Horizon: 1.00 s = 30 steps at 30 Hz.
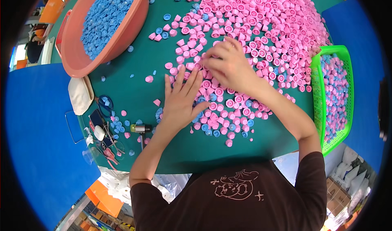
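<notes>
Head view: I see pink cups point(281, 31) heaped and scattered across the green bench point(212, 155).
Left hand point(179, 102): fingers wide apart, cups just beside the tips and thumb.
Right hand point(230, 65): fingers bent and bunched over cups; I cannot tell whether they hold one.
Basin point(134, 31): blue caps point(106, 22) inside.

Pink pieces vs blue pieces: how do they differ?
Color: the pink pieces are pale to bright pink; the blue pieces are mid-blue.
Shape: many pink pieces look like tapered cups; blue pieces look flatter and rounder.
Placement: pink pieces form a big heap on the green tabletop; blue pieces are heaped in the orange basin, with some loose.
Shared: both are small, and both lie mixed in the green basket.
</notes>
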### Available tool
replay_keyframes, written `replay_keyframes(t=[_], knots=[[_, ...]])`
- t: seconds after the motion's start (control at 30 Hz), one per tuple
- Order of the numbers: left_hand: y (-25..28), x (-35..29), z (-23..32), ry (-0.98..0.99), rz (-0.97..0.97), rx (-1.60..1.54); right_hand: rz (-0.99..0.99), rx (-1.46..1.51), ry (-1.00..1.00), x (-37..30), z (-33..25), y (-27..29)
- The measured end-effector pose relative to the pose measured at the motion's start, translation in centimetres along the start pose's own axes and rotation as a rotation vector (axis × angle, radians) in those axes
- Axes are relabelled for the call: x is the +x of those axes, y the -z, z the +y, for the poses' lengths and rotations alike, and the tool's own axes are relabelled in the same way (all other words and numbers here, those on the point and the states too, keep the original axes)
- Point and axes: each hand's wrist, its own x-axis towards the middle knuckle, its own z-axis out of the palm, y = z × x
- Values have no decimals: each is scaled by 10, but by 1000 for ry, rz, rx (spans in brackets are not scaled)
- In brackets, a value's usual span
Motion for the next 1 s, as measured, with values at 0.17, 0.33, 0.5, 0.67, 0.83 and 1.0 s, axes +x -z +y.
replay_keyframes(t=[0.17,0.33,0.5,0.67,0.83,1.0], knots=[[7,-2,-5,99,91,-283,-6,-33,33,-8,-9,4],[18,-12,-11,128,78,-79,-95,-26,74,-13,-11,7],[11,-14,-6,67,-8,-71,-75,-93,-40,-23,0,11],[4,-5,0,94,82,-152,-84,-12,-11,-35,-25,10],[6,1,2,13,-24,4,-272,-25,-110,-57,-50,8],[2,0,9,30,-26,-38,-197,-44,-287,-69,-44,39]])
